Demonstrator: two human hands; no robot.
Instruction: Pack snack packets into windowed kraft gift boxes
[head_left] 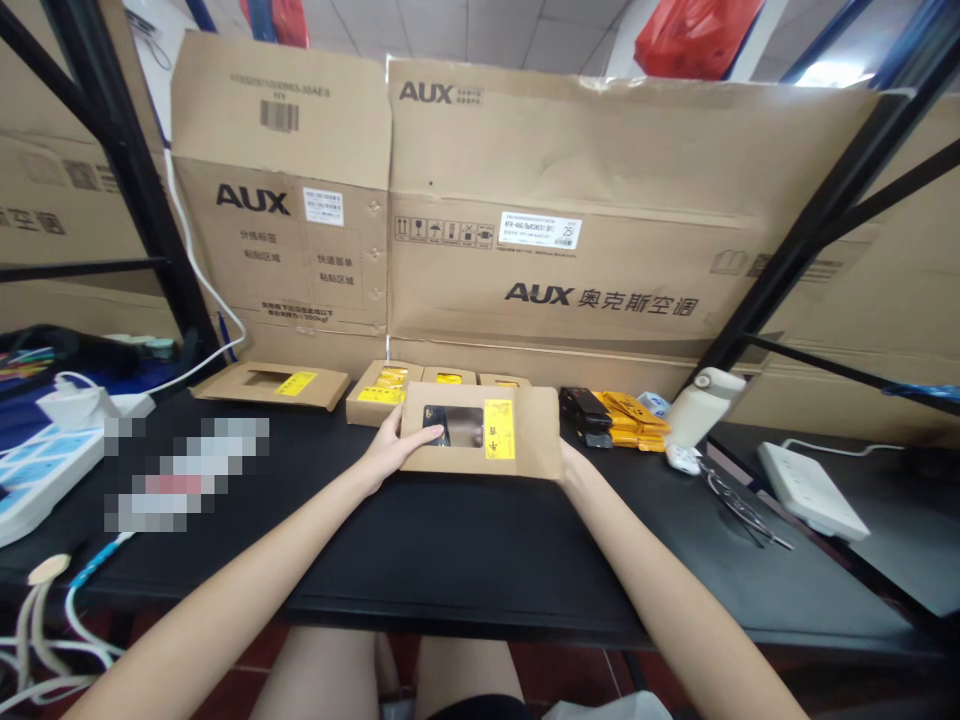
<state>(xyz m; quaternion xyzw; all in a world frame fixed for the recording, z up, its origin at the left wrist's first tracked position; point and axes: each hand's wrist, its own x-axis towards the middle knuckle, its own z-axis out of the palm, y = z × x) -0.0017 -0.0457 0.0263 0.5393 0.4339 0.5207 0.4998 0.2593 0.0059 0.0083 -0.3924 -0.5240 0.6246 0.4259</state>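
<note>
A brown cardboard box [536,432] with a cut-out window and a yellow label is held up level above the black table. My left hand [391,448] is closed on its left end, the thumb lying across the front near the window. Something black shows through that window. My right hand [571,466] is at the box's right end, its fingers mostly hidden behind the cardboard. Just behind stand several similar boxes [364,408] with yellow labels. A flatter cardboard piece [251,385] with a window and yellow label lies to the left.
Black and orange packets [634,418] lie right of the boxes, beside a white bottle [703,405] and glasses [739,510]. A power strip [52,465] and cables are at left. Large AUX cardboard panels [600,170] wall off the back of the table [450,540].
</note>
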